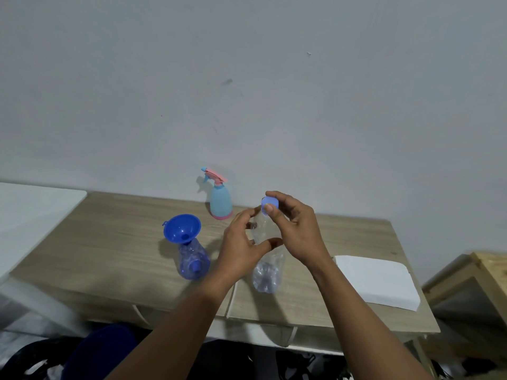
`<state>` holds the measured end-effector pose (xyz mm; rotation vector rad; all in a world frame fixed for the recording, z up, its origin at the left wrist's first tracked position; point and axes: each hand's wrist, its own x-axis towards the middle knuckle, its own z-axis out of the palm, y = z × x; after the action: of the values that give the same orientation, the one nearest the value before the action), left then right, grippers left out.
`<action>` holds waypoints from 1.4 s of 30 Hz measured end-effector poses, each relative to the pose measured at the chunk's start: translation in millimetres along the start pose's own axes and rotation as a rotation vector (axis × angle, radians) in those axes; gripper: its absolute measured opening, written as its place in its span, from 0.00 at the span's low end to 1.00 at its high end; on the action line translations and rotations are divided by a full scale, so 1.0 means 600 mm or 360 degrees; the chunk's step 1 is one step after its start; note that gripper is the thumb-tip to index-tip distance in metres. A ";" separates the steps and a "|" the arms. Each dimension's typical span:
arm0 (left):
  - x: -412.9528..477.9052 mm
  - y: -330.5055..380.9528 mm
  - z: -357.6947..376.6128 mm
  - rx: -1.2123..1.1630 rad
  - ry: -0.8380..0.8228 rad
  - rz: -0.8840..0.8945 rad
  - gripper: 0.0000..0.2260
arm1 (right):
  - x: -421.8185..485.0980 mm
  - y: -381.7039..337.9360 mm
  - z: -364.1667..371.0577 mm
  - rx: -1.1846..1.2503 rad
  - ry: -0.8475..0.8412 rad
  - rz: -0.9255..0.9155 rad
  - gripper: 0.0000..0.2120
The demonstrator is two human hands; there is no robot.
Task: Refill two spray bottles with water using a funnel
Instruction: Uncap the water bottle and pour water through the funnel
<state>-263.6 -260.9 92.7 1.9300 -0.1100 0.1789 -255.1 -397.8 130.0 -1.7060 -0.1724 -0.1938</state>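
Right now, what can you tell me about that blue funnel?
The blue funnel looks like glossy plastic: a wide round bowl, a hole at its bottom and a small tab on the left rim. Its spout sits in the neck of the translucent blue bottle, which stands on the wooden table. Nothing else touches it.

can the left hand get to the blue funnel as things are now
Probably not yet: the left hand grips the clear bottle while the right hand pinches its cap. Once freed, the way looks open: the funnel stands close to its left, nothing between.
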 end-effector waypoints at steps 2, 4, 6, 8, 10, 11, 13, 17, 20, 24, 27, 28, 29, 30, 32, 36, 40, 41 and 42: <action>-0.001 -0.002 -0.001 -0.0019 0.0012 -0.0012 0.33 | 0.001 -0.001 -0.002 -0.0068 -0.0094 0.0002 0.14; -0.001 -0.003 -0.003 -0.0030 0.0007 -0.0020 0.32 | 0.000 -0.003 0.005 -0.0109 -0.0134 0.0001 0.17; -0.001 -0.003 -0.002 0.0002 -0.0001 -0.0021 0.30 | -0.005 -0.004 0.017 -0.0038 -0.0006 0.0013 0.19; -0.003 0.000 0.001 0.0009 -0.0001 -0.0031 0.30 | -0.006 -0.003 0.025 0.0082 0.0182 -0.0011 0.18; -0.004 0.002 0.002 -0.0020 0.0001 -0.0037 0.31 | -0.004 -0.002 0.024 0.0105 0.0220 -0.0051 0.15; -0.005 0.004 0.001 -0.0044 0.0005 -0.0035 0.31 | -0.002 -0.001 0.021 0.0110 0.0186 -0.0064 0.13; -0.004 0.007 -0.003 -0.0076 -0.0005 -0.0034 0.31 | -0.002 0.001 0.014 0.0119 0.0110 -0.0049 0.10; -0.005 0.007 -0.001 -0.0049 -0.0025 -0.0022 0.32 | -0.007 0.005 0.008 0.0006 0.0014 -0.0028 0.14; -0.005 0.004 0.000 -0.0046 -0.0013 -0.0035 0.32 | -0.006 0.001 0.009 0.0024 -0.0028 0.0002 0.18; -0.003 0.001 0.001 0.0024 -0.0009 -0.0028 0.31 | -0.004 0.000 0.013 0.0035 0.0131 -0.0110 0.17; -0.004 0.001 0.001 -0.0019 -0.0023 -0.0038 0.33 | -0.006 -0.001 0.011 0.0002 0.0193 -0.0157 0.13; -0.005 0.002 0.001 -0.0045 -0.0029 -0.0046 0.33 | -0.005 -0.004 0.010 0.0014 0.0217 -0.0176 0.13; -0.005 0.002 0.000 -0.0067 -0.0031 -0.0053 0.33 | -0.004 -0.008 0.009 0.0039 0.0273 -0.0205 0.13; -0.004 0.001 0.000 -0.0082 -0.0025 -0.0057 0.33 | 0.000 -0.009 0.008 0.0085 0.0377 -0.0226 0.12; -0.002 -0.002 0.000 -0.0089 -0.0005 -0.0055 0.34 | 0.007 0.003 -0.001 0.0235 0.0672 -0.0182 0.09; 0.000 -0.007 0.003 -0.0102 -0.0008 -0.0041 0.34 | -0.024 0.133 -0.037 -0.0051 0.0862 0.0246 0.04; 0.000 -0.004 0.002 -0.0084 -0.0013 -0.0054 0.34 | -0.110 0.281 -0.051 -0.0568 0.0378 0.0708 0.07; 0.001 -0.003 0.002 -0.0080 -0.0017 -0.0057 0.34 | -0.125 0.306 -0.050 -0.0656 0.0264 0.0779 0.07; 0.000 -0.003 0.002 -0.0081 -0.0021 -0.0056 0.34 | -0.137 0.327 -0.048 -0.0776 0.0171 0.0831 0.08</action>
<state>-263.2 -261.3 90.6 1.8810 -0.0882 0.1384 -291.8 -454.7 -73.5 -2.1529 0.4328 0.0705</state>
